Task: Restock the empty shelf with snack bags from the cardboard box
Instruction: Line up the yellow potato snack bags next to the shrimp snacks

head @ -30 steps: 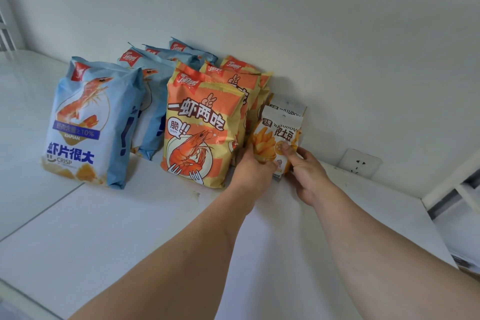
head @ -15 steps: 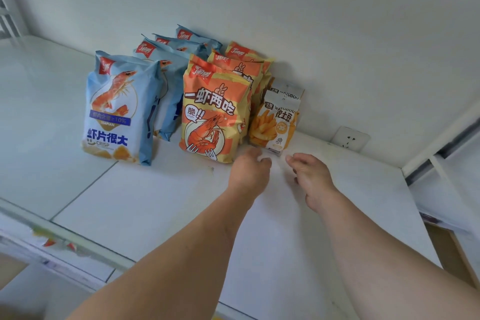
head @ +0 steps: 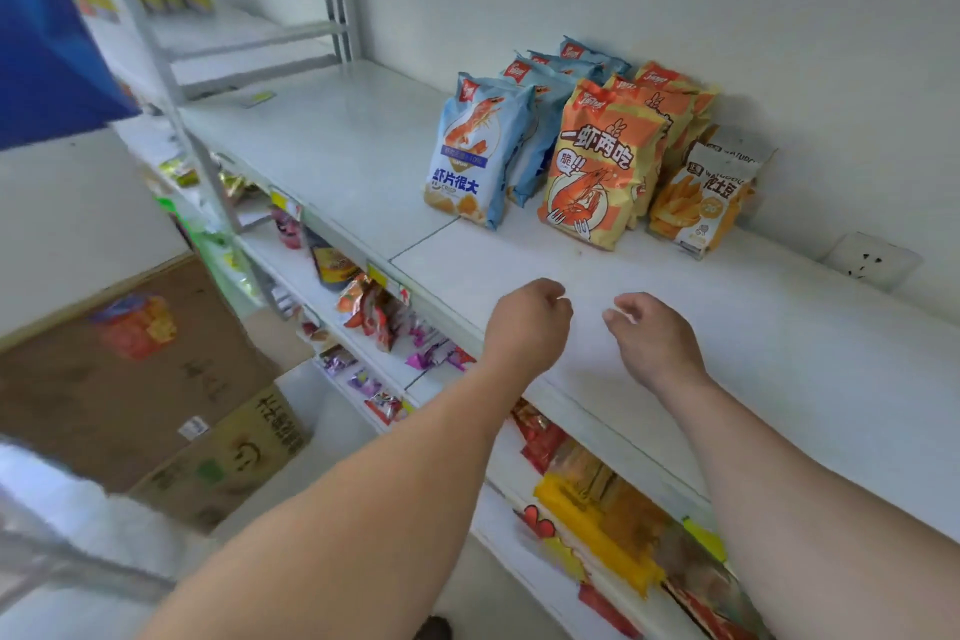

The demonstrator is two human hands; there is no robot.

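On the white top shelf (head: pixel 753 327) three rows of snack bags stand against the wall: blue shrimp-chip bags (head: pixel 480 151), orange shrimp bags (head: pixel 597 172) and small fries bags (head: pixel 701 198) at the right. My left hand (head: pixel 527 322) and my right hand (head: pixel 652 338) hover over the shelf's front part, well short of the bags. Both have loosely curled fingers and hold nothing. A brown cardboard box (head: pixel 156 390) sits on the floor at the lower left, its flaps open.
Lower shelves below hold mixed packaged snacks (head: pixel 384 312). A wall socket (head: pixel 872 260) sits right of the bags. A metal upright (head: pixel 208 146) divides this shelf unit from another at the left. Something blue (head: pixel 41 42) fills the upper left corner.
My right hand has let go of the front fries bag; both hands have drawn back from it toward the shelf's front edge. The view has pulled back and swung left, showing lower shelves and the box.
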